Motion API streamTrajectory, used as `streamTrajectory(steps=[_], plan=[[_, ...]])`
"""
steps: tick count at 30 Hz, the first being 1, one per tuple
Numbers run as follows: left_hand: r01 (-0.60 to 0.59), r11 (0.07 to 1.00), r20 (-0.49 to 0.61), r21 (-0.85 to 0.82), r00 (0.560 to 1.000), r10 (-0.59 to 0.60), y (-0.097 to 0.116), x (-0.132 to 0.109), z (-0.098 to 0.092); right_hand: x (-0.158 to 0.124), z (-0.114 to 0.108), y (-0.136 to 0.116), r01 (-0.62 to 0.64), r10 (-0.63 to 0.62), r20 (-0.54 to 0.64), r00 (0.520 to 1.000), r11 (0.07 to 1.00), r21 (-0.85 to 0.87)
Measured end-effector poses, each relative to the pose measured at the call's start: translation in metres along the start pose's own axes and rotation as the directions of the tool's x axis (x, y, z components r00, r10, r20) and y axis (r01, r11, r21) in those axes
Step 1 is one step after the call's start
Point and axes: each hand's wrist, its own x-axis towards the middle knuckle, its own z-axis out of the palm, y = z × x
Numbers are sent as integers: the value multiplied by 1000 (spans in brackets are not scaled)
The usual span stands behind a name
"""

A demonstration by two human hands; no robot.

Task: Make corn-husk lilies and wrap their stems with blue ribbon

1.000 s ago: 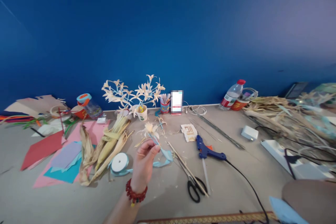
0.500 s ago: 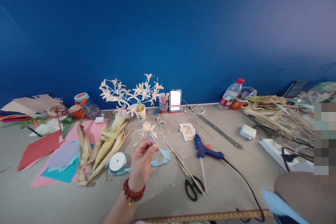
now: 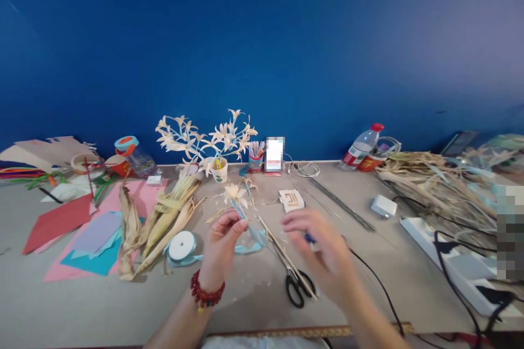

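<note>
Pinched between the thumb and fingers of my left hand (image 3: 222, 245) is a handmade pale husk flower (image 3: 234, 193), its stem wrapped in light blue ribbon. A loose ribbon tail (image 3: 250, 247) trails to the right of the hand, and a ribbon spool (image 3: 182, 246) lies to its left. My right hand (image 3: 323, 251), somewhat blurred, hovers with fingers stretched out and holds nothing that I can see. Under it the blue glue gun (image 3: 310, 238) is mostly hidden. Black-handled scissors (image 3: 295, 290) and a thin wooden stick (image 3: 282, 253) rest between the hands.
Corn husks (image 3: 164, 229) and coloured paper (image 3: 53, 223) lie at left. Behind stand a paper cup (image 3: 218, 171) of husk flowers, a pen holder (image 3: 256, 162) and a lit screen (image 3: 274, 154). Wires (image 3: 344, 205), a bottle (image 3: 360, 147) and a power strip (image 3: 442, 262) are at right.
My right hand has come in from the lower right and now covers most of the glue gun. My left hand still grips the flower in nearly the same spot. The view has tilted down slightly.
</note>
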Motion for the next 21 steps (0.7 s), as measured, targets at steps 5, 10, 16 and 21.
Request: streamTrajectory(steps=[5, 10, 16, 21], plan=[[16, 999, 6, 30, 1000, -17, -2, -3, 2, -7, 40, 7, -148, 139, 120, 983, 987, 70], [37, 999, 20, 40, 999, -38, -5, -4, 5, -5, 47, 18, -169, 163, 95, 982, 983, 69], [42, 997, 44, 71, 998, -45, -12, -2, 6, -8, 41, 19, -90, 87, 85, 993, 996, 27], [36, 998, -20, 60, 999, -34, -17, -2, 5, -20, 45, 13, 69, -64, 37, 997, 983, -168]])
